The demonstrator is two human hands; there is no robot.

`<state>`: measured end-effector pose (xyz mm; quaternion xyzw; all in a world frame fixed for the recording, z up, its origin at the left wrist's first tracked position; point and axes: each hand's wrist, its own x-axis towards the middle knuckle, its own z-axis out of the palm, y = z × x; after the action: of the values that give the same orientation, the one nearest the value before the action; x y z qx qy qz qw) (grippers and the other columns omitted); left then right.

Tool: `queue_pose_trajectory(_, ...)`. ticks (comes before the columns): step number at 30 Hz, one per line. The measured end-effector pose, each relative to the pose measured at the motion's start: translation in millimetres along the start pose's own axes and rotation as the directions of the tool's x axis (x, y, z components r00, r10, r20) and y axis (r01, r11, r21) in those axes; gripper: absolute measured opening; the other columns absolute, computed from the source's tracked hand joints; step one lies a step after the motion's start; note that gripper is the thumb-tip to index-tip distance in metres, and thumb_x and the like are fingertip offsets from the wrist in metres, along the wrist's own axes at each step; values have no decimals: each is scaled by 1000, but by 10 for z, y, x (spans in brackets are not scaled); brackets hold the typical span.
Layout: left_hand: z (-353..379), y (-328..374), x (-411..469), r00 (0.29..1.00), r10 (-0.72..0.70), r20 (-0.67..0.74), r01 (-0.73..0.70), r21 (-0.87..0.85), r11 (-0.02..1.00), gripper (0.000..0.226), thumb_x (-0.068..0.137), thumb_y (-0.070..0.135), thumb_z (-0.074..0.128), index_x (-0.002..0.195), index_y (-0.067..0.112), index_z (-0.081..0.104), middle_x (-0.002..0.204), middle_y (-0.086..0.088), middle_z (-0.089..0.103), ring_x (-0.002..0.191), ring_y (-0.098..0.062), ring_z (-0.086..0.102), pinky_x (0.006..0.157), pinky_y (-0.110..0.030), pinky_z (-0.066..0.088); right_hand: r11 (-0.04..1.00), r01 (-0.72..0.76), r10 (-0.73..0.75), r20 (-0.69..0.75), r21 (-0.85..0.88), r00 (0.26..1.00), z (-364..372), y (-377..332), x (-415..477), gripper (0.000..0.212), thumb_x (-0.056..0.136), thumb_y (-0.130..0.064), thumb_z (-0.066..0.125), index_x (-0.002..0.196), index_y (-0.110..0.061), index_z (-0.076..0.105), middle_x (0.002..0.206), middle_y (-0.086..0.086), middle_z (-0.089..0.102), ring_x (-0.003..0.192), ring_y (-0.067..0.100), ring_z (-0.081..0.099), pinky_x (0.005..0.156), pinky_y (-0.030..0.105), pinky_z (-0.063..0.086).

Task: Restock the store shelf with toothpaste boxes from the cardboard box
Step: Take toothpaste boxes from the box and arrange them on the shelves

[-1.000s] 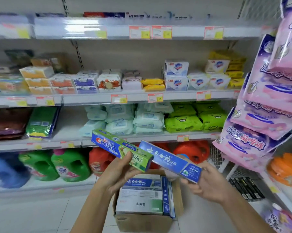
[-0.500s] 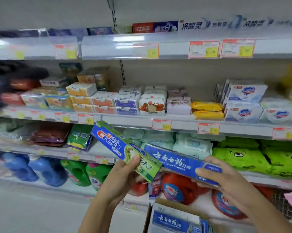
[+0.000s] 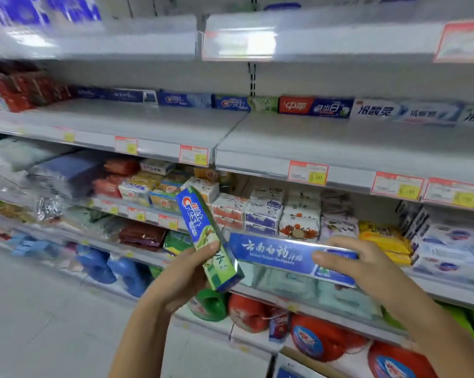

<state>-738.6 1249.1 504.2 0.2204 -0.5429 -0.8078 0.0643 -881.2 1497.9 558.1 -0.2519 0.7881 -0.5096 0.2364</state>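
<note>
Tilted green box (image 3: 200,227) clamped in left hand (image 3: 180,274); near-level blue box (image 3: 271,253) clamped in right hand (image 3: 367,266); hands apart, below toothpaste shelf (image 3: 298,140)

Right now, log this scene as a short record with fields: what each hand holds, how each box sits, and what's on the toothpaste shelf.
left hand: grips the lower end of a blue and green Crest toothpaste box
Crest box tilt: steep, top end up and left
right hand: grips the right end of a long blue and white toothpaste box
long box tilt: near level
shelf above: grey metal shelf with a row of toothpaste boxes along its back
</note>
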Motion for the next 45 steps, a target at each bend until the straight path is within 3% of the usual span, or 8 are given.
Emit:
queue_pose_trajectory(3, -242, 398, -63, 999, 21, -26, -18, 126, 992, 56, 64, 30, 73, 110, 1, 58, 97, -14, 71, 83, -25, 68, 79, -38, 55, 999, 43, -41, -95, 18, 995, -57, -364, 71, 38, 63, -58, 78, 85, -28, 71, 92, -14, 66, 87, 3, 61, 86, 30, 45)
queue_pose_trajectory(5, -408, 615, -85, 999, 24, -22, -19, 237, 971, 58, 64, 30, 75, 111, 0, 58, 96, -16, 69, 83, -27, 66, 81, -39, 52, 994, 103, -93, -200, 40, 975, -58, -585, 148, 29, 60, -54, 76, 78, -31, 74, 85, -20, 70, 83, -3, 63, 82, 18, 44)
queue_pose_trajectory(14, -1109, 1304, -17, 988, 84, 128, -142, 556, 819, 29, 82, 28, 71, 108, 18, 64, 87, 5, 71, 68, -10, 59, 55, -15, 42, 984, 174, -140, -483, 26, 864, 272, -1154, 755, 40, 67, -52, 70, 94, -22, 67, 90, 3, 68, 73, 13, 64, 66, 27, 47)
queue_pose_trajectory(20, -1399, 1731, 165, 979, 191, 68, -195, 570, 798, 38, 78, 40, 71, 101, 11, 70, 97, -5, 74, 92, -27, 69, 87, -35, 53, 991, 130, -109, -583, -5, 805, 324, -1303, 1035, 38, 75, -42, 73, 104, -23, 58, 100, 5, 62, 82, 15, 62, 61, 28, 48)
queue_pose_trajectory(30, -936, 2124, 881, 994, 65, -87, -65, 9, 998, 34, 92, 38, 56, 107, 8, 60, 89, -5, 72, 82, -17, 69, 81, -33, 54, 995, 73, -95, -604, -61, 791, 260, -1413, 1431, 47, 83, -36, 69, 120, -13, 52, 106, 2, 57, 78, 7, 56, 59, 20, 40)
queue_pose_trajectory(35, -571, 2388, 1244, 999, 28, -22, -30, -134, 991, 18, 92, 22, 59, 81, 8, 58, 57, -1, 66, 54, -7, 56, 45, -13, 48, 986, 43, -119, -508, -160, 853, 121, -1459, 1661, 52, 82, -32, 71, 126, -13, 50, 107, 1, 56, 93, 18, 54, 79, 29, 40)
queue_pose_trajectory(42, -305, 2525, 1765, 996, -59, -68, 57, -26, 998, 11, 93, 5, 54, 83, 1, 55, 91, -14, 62, 81, -20, 62, 58, -23, 56, 907, -76, -64, -313, -413, 948, -386, -1543, 1760, 54, 80, -30, 73, 126, -11, 52, 125, 8, 53, 96, 18, 47, 79, 27, 35)
queue_pose_trajectory(45, -259, 2551, 1890, 981, -135, -139, 106, -200, 974, 12, 88, 2, 60, 98, 0, 55, 121, -18, 61, 107, -32, 61, 87, -39, 55, 908, -87, -1, -211, -409, 977, -553, -1523, 1732, 92, 46, -67, 80, 120, -18, 53, 120, 5, 58, 99, 20, 51, 85, 30, 39)
